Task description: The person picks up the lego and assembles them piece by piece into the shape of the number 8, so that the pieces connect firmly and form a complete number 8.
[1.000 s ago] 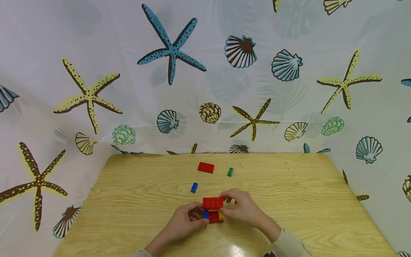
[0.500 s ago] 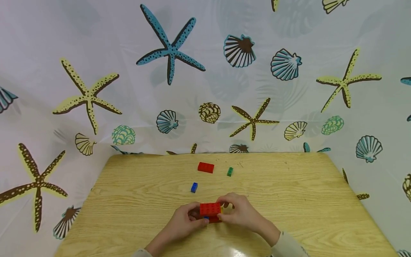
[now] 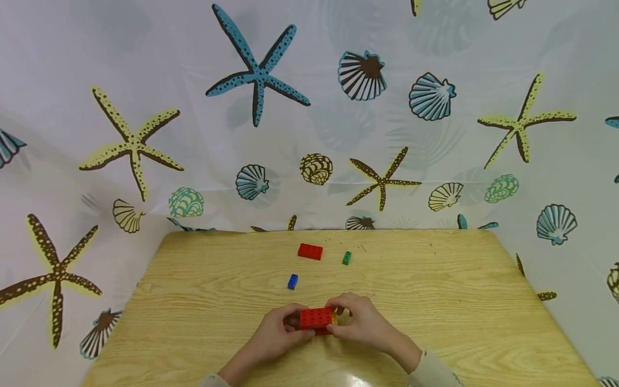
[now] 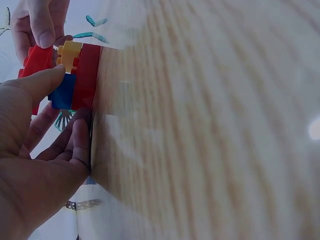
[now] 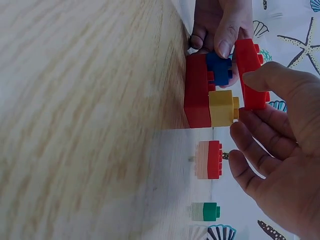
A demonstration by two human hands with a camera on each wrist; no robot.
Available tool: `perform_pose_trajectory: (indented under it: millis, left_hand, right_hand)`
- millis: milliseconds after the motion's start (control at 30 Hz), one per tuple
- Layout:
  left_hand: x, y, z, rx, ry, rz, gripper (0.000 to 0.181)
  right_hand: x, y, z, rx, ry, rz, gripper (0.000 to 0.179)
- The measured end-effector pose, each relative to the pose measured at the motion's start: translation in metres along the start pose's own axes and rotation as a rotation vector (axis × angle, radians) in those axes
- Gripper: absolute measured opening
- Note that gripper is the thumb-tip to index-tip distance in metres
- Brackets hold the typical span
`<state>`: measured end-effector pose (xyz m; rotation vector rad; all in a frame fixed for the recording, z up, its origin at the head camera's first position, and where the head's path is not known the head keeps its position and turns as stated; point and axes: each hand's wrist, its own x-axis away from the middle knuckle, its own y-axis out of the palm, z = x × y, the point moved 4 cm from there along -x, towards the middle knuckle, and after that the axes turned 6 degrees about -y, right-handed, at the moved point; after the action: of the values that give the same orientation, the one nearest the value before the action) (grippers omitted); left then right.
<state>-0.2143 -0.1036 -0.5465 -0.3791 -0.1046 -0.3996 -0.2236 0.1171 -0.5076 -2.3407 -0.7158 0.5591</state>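
Observation:
On the table, a red base brick [image 5: 196,92] carries a blue brick [image 4: 63,92] at its left end and a yellow brick [image 5: 220,107] at its right end. My left hand [image 3: 278,330] pinches the left end of this build, thumb on the blue brick. Between thumb and fingers, my right hand [image 3: 360,320] holds a second red brick [image 3: 316,317] over the blue and yellow ones. In the right wrist view that upper brick is slightly tilted, with a narrow gap beneath it. From the head view it hides most of the build.
Farther back on the wooden table [image 3: 435,290] lie a loose red brick [image 3: 310,251], a small green brick [image 3: 346,258] and a small blue brick [image 3: 292,281]. A white curtain [image 3: 309,134] printed with starfish and shells surrounds the table's back and sides.
My right hand has lowered the upper red brick toward me and slightly left, over the blue and yellow bricks. The left hand stays in place.

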Motion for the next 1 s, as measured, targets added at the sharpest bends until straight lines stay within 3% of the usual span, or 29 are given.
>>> perform_pose_trajectory:
  millis: [167,1000]
  left_hand:
    - [-0.0002,-0.0002,-0.0006,-0.005,0.001,0.002,0.044]
    - [-0.0003,-0.0012,-0.0006,-0.046,-0.010,0.007,0.048]
  right_hand:
    - [-0.0005,-0.0004,-0.0010,0.003,-0.019,0.002,0.029]
    - [0.0047,-0.0026,0.0064,-0.001,0.056,-0.001,0.030]
